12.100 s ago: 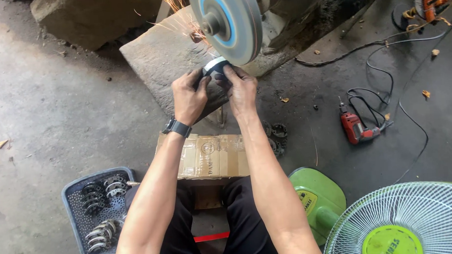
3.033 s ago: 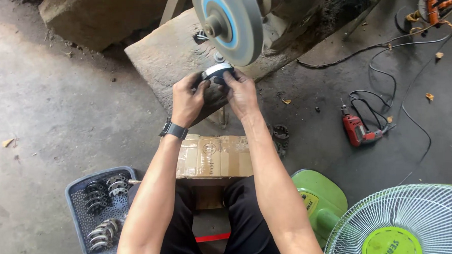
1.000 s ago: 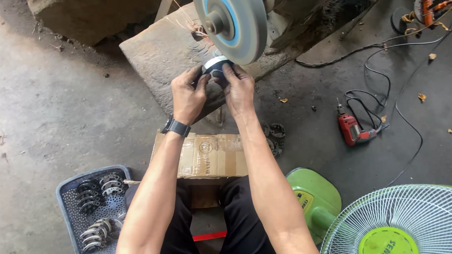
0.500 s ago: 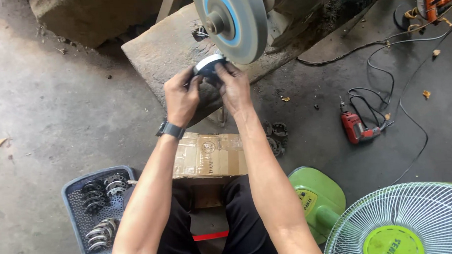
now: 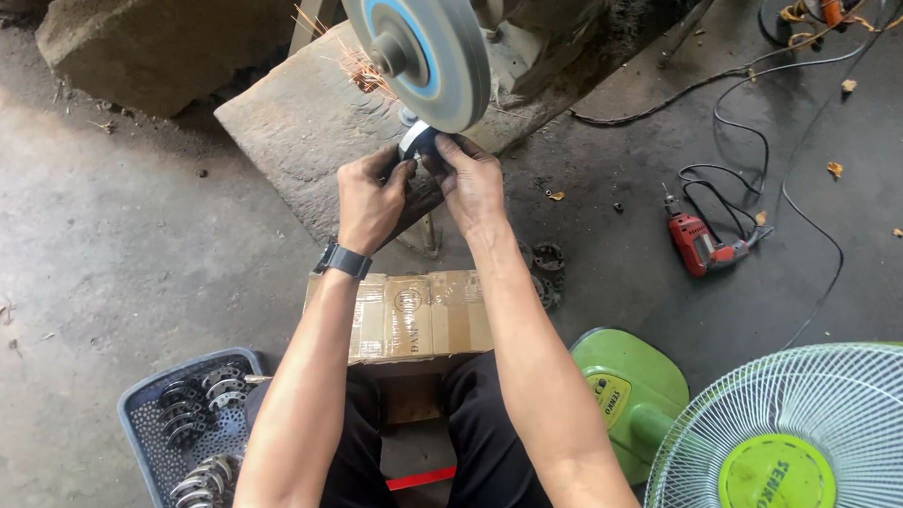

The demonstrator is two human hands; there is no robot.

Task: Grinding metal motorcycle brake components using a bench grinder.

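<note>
Small dark metal ring part (image 5: 420, 145) pressed vs rim of grey grinding wheel w/ blue centre (image 5: 419, 47), sparks flying. Left hand (image 5: 370, 199) & right hand (image 5: 472, 181) both pinch it tight. Blue plastic crate (image 5: 142, 410) holds approx 10 similar pieces nearby; can't tell which are ground.

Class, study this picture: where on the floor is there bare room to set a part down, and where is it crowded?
Bare concrete lies left of the cardboard box, between the stone slab and the blue basket. Right is crowded: red drill, cables, green fan. Both hands fill the space under the grinding wheel.
</note>
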